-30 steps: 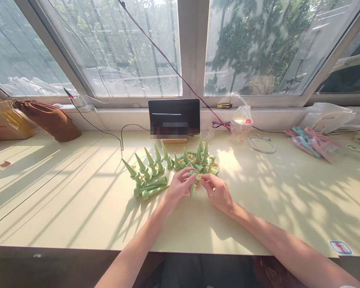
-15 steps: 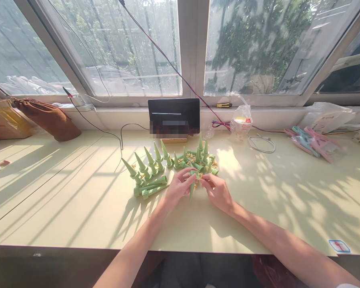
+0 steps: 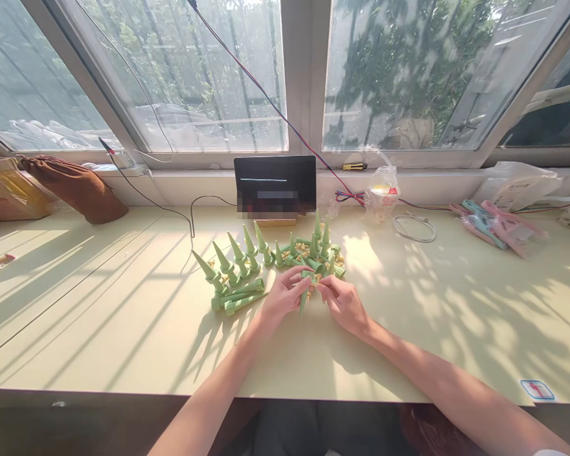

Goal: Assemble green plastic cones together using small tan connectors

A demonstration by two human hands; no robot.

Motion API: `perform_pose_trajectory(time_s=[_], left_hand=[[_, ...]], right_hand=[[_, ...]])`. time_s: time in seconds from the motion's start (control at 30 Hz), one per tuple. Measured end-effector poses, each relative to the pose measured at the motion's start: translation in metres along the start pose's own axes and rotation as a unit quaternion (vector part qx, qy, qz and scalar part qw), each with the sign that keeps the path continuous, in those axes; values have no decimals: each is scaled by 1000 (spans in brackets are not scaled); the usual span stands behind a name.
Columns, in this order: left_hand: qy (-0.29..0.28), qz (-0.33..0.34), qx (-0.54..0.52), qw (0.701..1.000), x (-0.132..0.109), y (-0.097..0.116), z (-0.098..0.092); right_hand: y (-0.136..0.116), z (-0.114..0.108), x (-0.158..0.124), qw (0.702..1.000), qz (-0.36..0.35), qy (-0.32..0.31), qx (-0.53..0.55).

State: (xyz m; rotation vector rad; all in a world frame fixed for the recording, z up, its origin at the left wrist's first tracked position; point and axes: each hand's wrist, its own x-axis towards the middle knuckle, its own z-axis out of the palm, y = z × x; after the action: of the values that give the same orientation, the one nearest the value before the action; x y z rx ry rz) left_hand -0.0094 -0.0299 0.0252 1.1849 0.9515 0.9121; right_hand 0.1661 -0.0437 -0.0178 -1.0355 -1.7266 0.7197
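Observation:
My left hand (image 3: 281, 296) is closed around a green cone-shaped spike (image 3: 304, 296), tip pointing down toward me. My right hand (image 3: 342, 303) pinches a small yellowish piece (image 3: 316, 280) against the spike's wide end. Both hands hover just above the pale yellow table (image 3: 123, 316). Behind them lies a pile of green spikes and small yellow bits (image 3: 318, 252). To the left, several green spikes (image 3: 230, 263) stand upright in a row, and two more (image 3: 237, 299) lie flat in front of them.
A dark tablet (image 3: 275, 185) stands on a wooden stand at the back centre. A brown pouch (image 3: 78, 187) lies at the back left beside a cardboard box (image 3: 7, 190). A plastic bag (image 3: 381, 190), a coiled white cable (image 3: 414, 228) and pink and teal clips (image 3: 496, 225) lie at the back right.
Almost nothing differs: both hands stay on the spike, with only slight finger shifts at its wide end.

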Motion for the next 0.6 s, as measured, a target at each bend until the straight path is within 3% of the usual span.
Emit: perform_pose_trajectory(time_s=[0.6], left_hand=[[2,-3,10,1000,1,-4,-2]], right_hand=[[-1,1,1,1000,30,-6,0]])
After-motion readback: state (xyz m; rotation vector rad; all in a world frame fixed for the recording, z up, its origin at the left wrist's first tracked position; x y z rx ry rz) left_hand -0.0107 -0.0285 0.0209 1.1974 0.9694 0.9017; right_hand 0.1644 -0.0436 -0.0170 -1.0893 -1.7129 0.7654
